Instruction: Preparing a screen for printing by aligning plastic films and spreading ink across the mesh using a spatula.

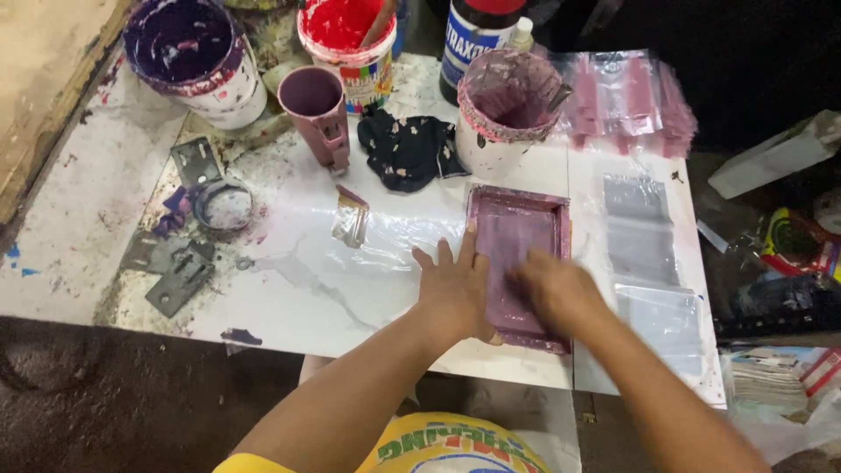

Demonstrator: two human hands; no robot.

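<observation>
The purple-stained printing frame (pixel 519 263) lies flat toward the table's (pixel 298 280) near right edge. The left hand (pixel 457 287) presses open-palmed, fingers spread, on the frame's left rail. The right hand (pixel 554 289) rests over the mesh, blurred; its grip cannot be determined.

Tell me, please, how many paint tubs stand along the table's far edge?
3: a purple-stained tub at far left, a red tub beside it, and a mauve tub behind the printing frame. Others may sit out of view.
</observation>
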